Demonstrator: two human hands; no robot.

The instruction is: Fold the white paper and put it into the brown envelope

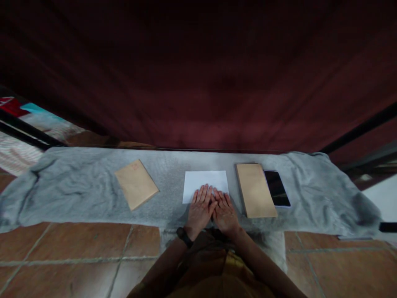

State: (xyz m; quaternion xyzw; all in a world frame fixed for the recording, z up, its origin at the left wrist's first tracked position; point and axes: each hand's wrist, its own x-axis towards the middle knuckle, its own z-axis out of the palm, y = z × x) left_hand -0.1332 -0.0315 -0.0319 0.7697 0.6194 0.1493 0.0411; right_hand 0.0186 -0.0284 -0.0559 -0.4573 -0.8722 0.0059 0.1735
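Observation:
A white sheet of paper [205,181] lies on a grey cloth [77,186] spread over the floor. My left hand [201,209] and my right hand [223,211] lie flat side by side on the paper's near edge, fingers stretched out and close together. A dark watch sits on my left wrist. Nothing is held in either hand.
A brown envelope [136,183] lies on the cloth to the left. A stack of brown envelopes [255,189] lies to the right, with a black phone [276,188] beside it. Terracotta floor tiles [71,256] run along the near side. A dark red curtain [198,82] hangs behind.

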